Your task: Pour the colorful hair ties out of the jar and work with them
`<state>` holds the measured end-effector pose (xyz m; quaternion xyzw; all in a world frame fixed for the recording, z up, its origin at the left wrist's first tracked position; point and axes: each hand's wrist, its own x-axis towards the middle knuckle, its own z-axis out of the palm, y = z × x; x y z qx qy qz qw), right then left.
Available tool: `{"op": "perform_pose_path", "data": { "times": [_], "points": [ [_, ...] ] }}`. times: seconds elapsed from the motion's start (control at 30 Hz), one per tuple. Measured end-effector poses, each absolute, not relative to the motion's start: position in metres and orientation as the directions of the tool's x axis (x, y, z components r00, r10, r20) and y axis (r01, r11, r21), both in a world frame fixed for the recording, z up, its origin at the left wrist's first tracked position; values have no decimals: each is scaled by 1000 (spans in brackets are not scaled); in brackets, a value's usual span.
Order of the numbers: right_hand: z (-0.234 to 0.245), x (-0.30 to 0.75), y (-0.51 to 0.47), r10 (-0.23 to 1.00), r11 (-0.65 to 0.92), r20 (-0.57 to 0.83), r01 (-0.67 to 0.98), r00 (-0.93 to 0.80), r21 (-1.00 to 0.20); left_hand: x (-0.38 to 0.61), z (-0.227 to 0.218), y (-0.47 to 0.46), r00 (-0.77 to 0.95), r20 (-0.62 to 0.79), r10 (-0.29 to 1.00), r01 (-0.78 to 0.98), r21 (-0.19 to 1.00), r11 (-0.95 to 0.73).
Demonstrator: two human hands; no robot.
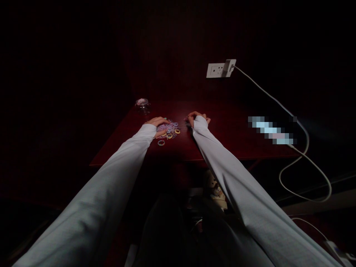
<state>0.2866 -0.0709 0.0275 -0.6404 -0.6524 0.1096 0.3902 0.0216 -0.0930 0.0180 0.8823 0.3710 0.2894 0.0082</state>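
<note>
My left hand (158, 123) rests at the left side of a pile of small pastel hair accessories (170, 129), its thumb and fingers apart around part of the pile. Yellow ring-shaped hair ties (177, 131) lie at the pile's near right edge. A greenish ring (161, 142) lies loose just in front. To the right of the pile, my right hand (198, 118) is low over the table, fingers bent and drawn together; whatever is at its fingertips is too small to name. Thin, faint strips (183, 126) lie between the pile and my right hand.
A clear jar (142, 106) with something pink at its top stands at the back left of the dark red table (222, 144). A pixelated bright device (269, 129) lies at the right. Its white cable (271, 94) loops from a wall socket (219, 70) past the table edge.
</note>
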Motion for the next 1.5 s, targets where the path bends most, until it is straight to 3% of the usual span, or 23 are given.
{"op": "perform_pose_path", "data": {
  "times": [0.3,0.53,0.97,1.23,1.5],
  "points": [
    [33,284,-76,927,162,361,753,106,-637,25,20,-96,506,618,602,604,244,-759],
    [34,284,-77,932,164,350,757,90,-633,28,24,-104,409,662,628,652,270,-709],
    [31,286,-76,929,214,367,749,42,-627,26,25,-106,299,608,736,743,336,-579],
    [33,285,-80,937,205,348,757,32,-620,26,23,-103,318,635,704,762,271,-588],
    [33,285,-78,932,216,362,770,21,-600,33,36,-124,345,655,672,831,120,-543]
  ]
}}
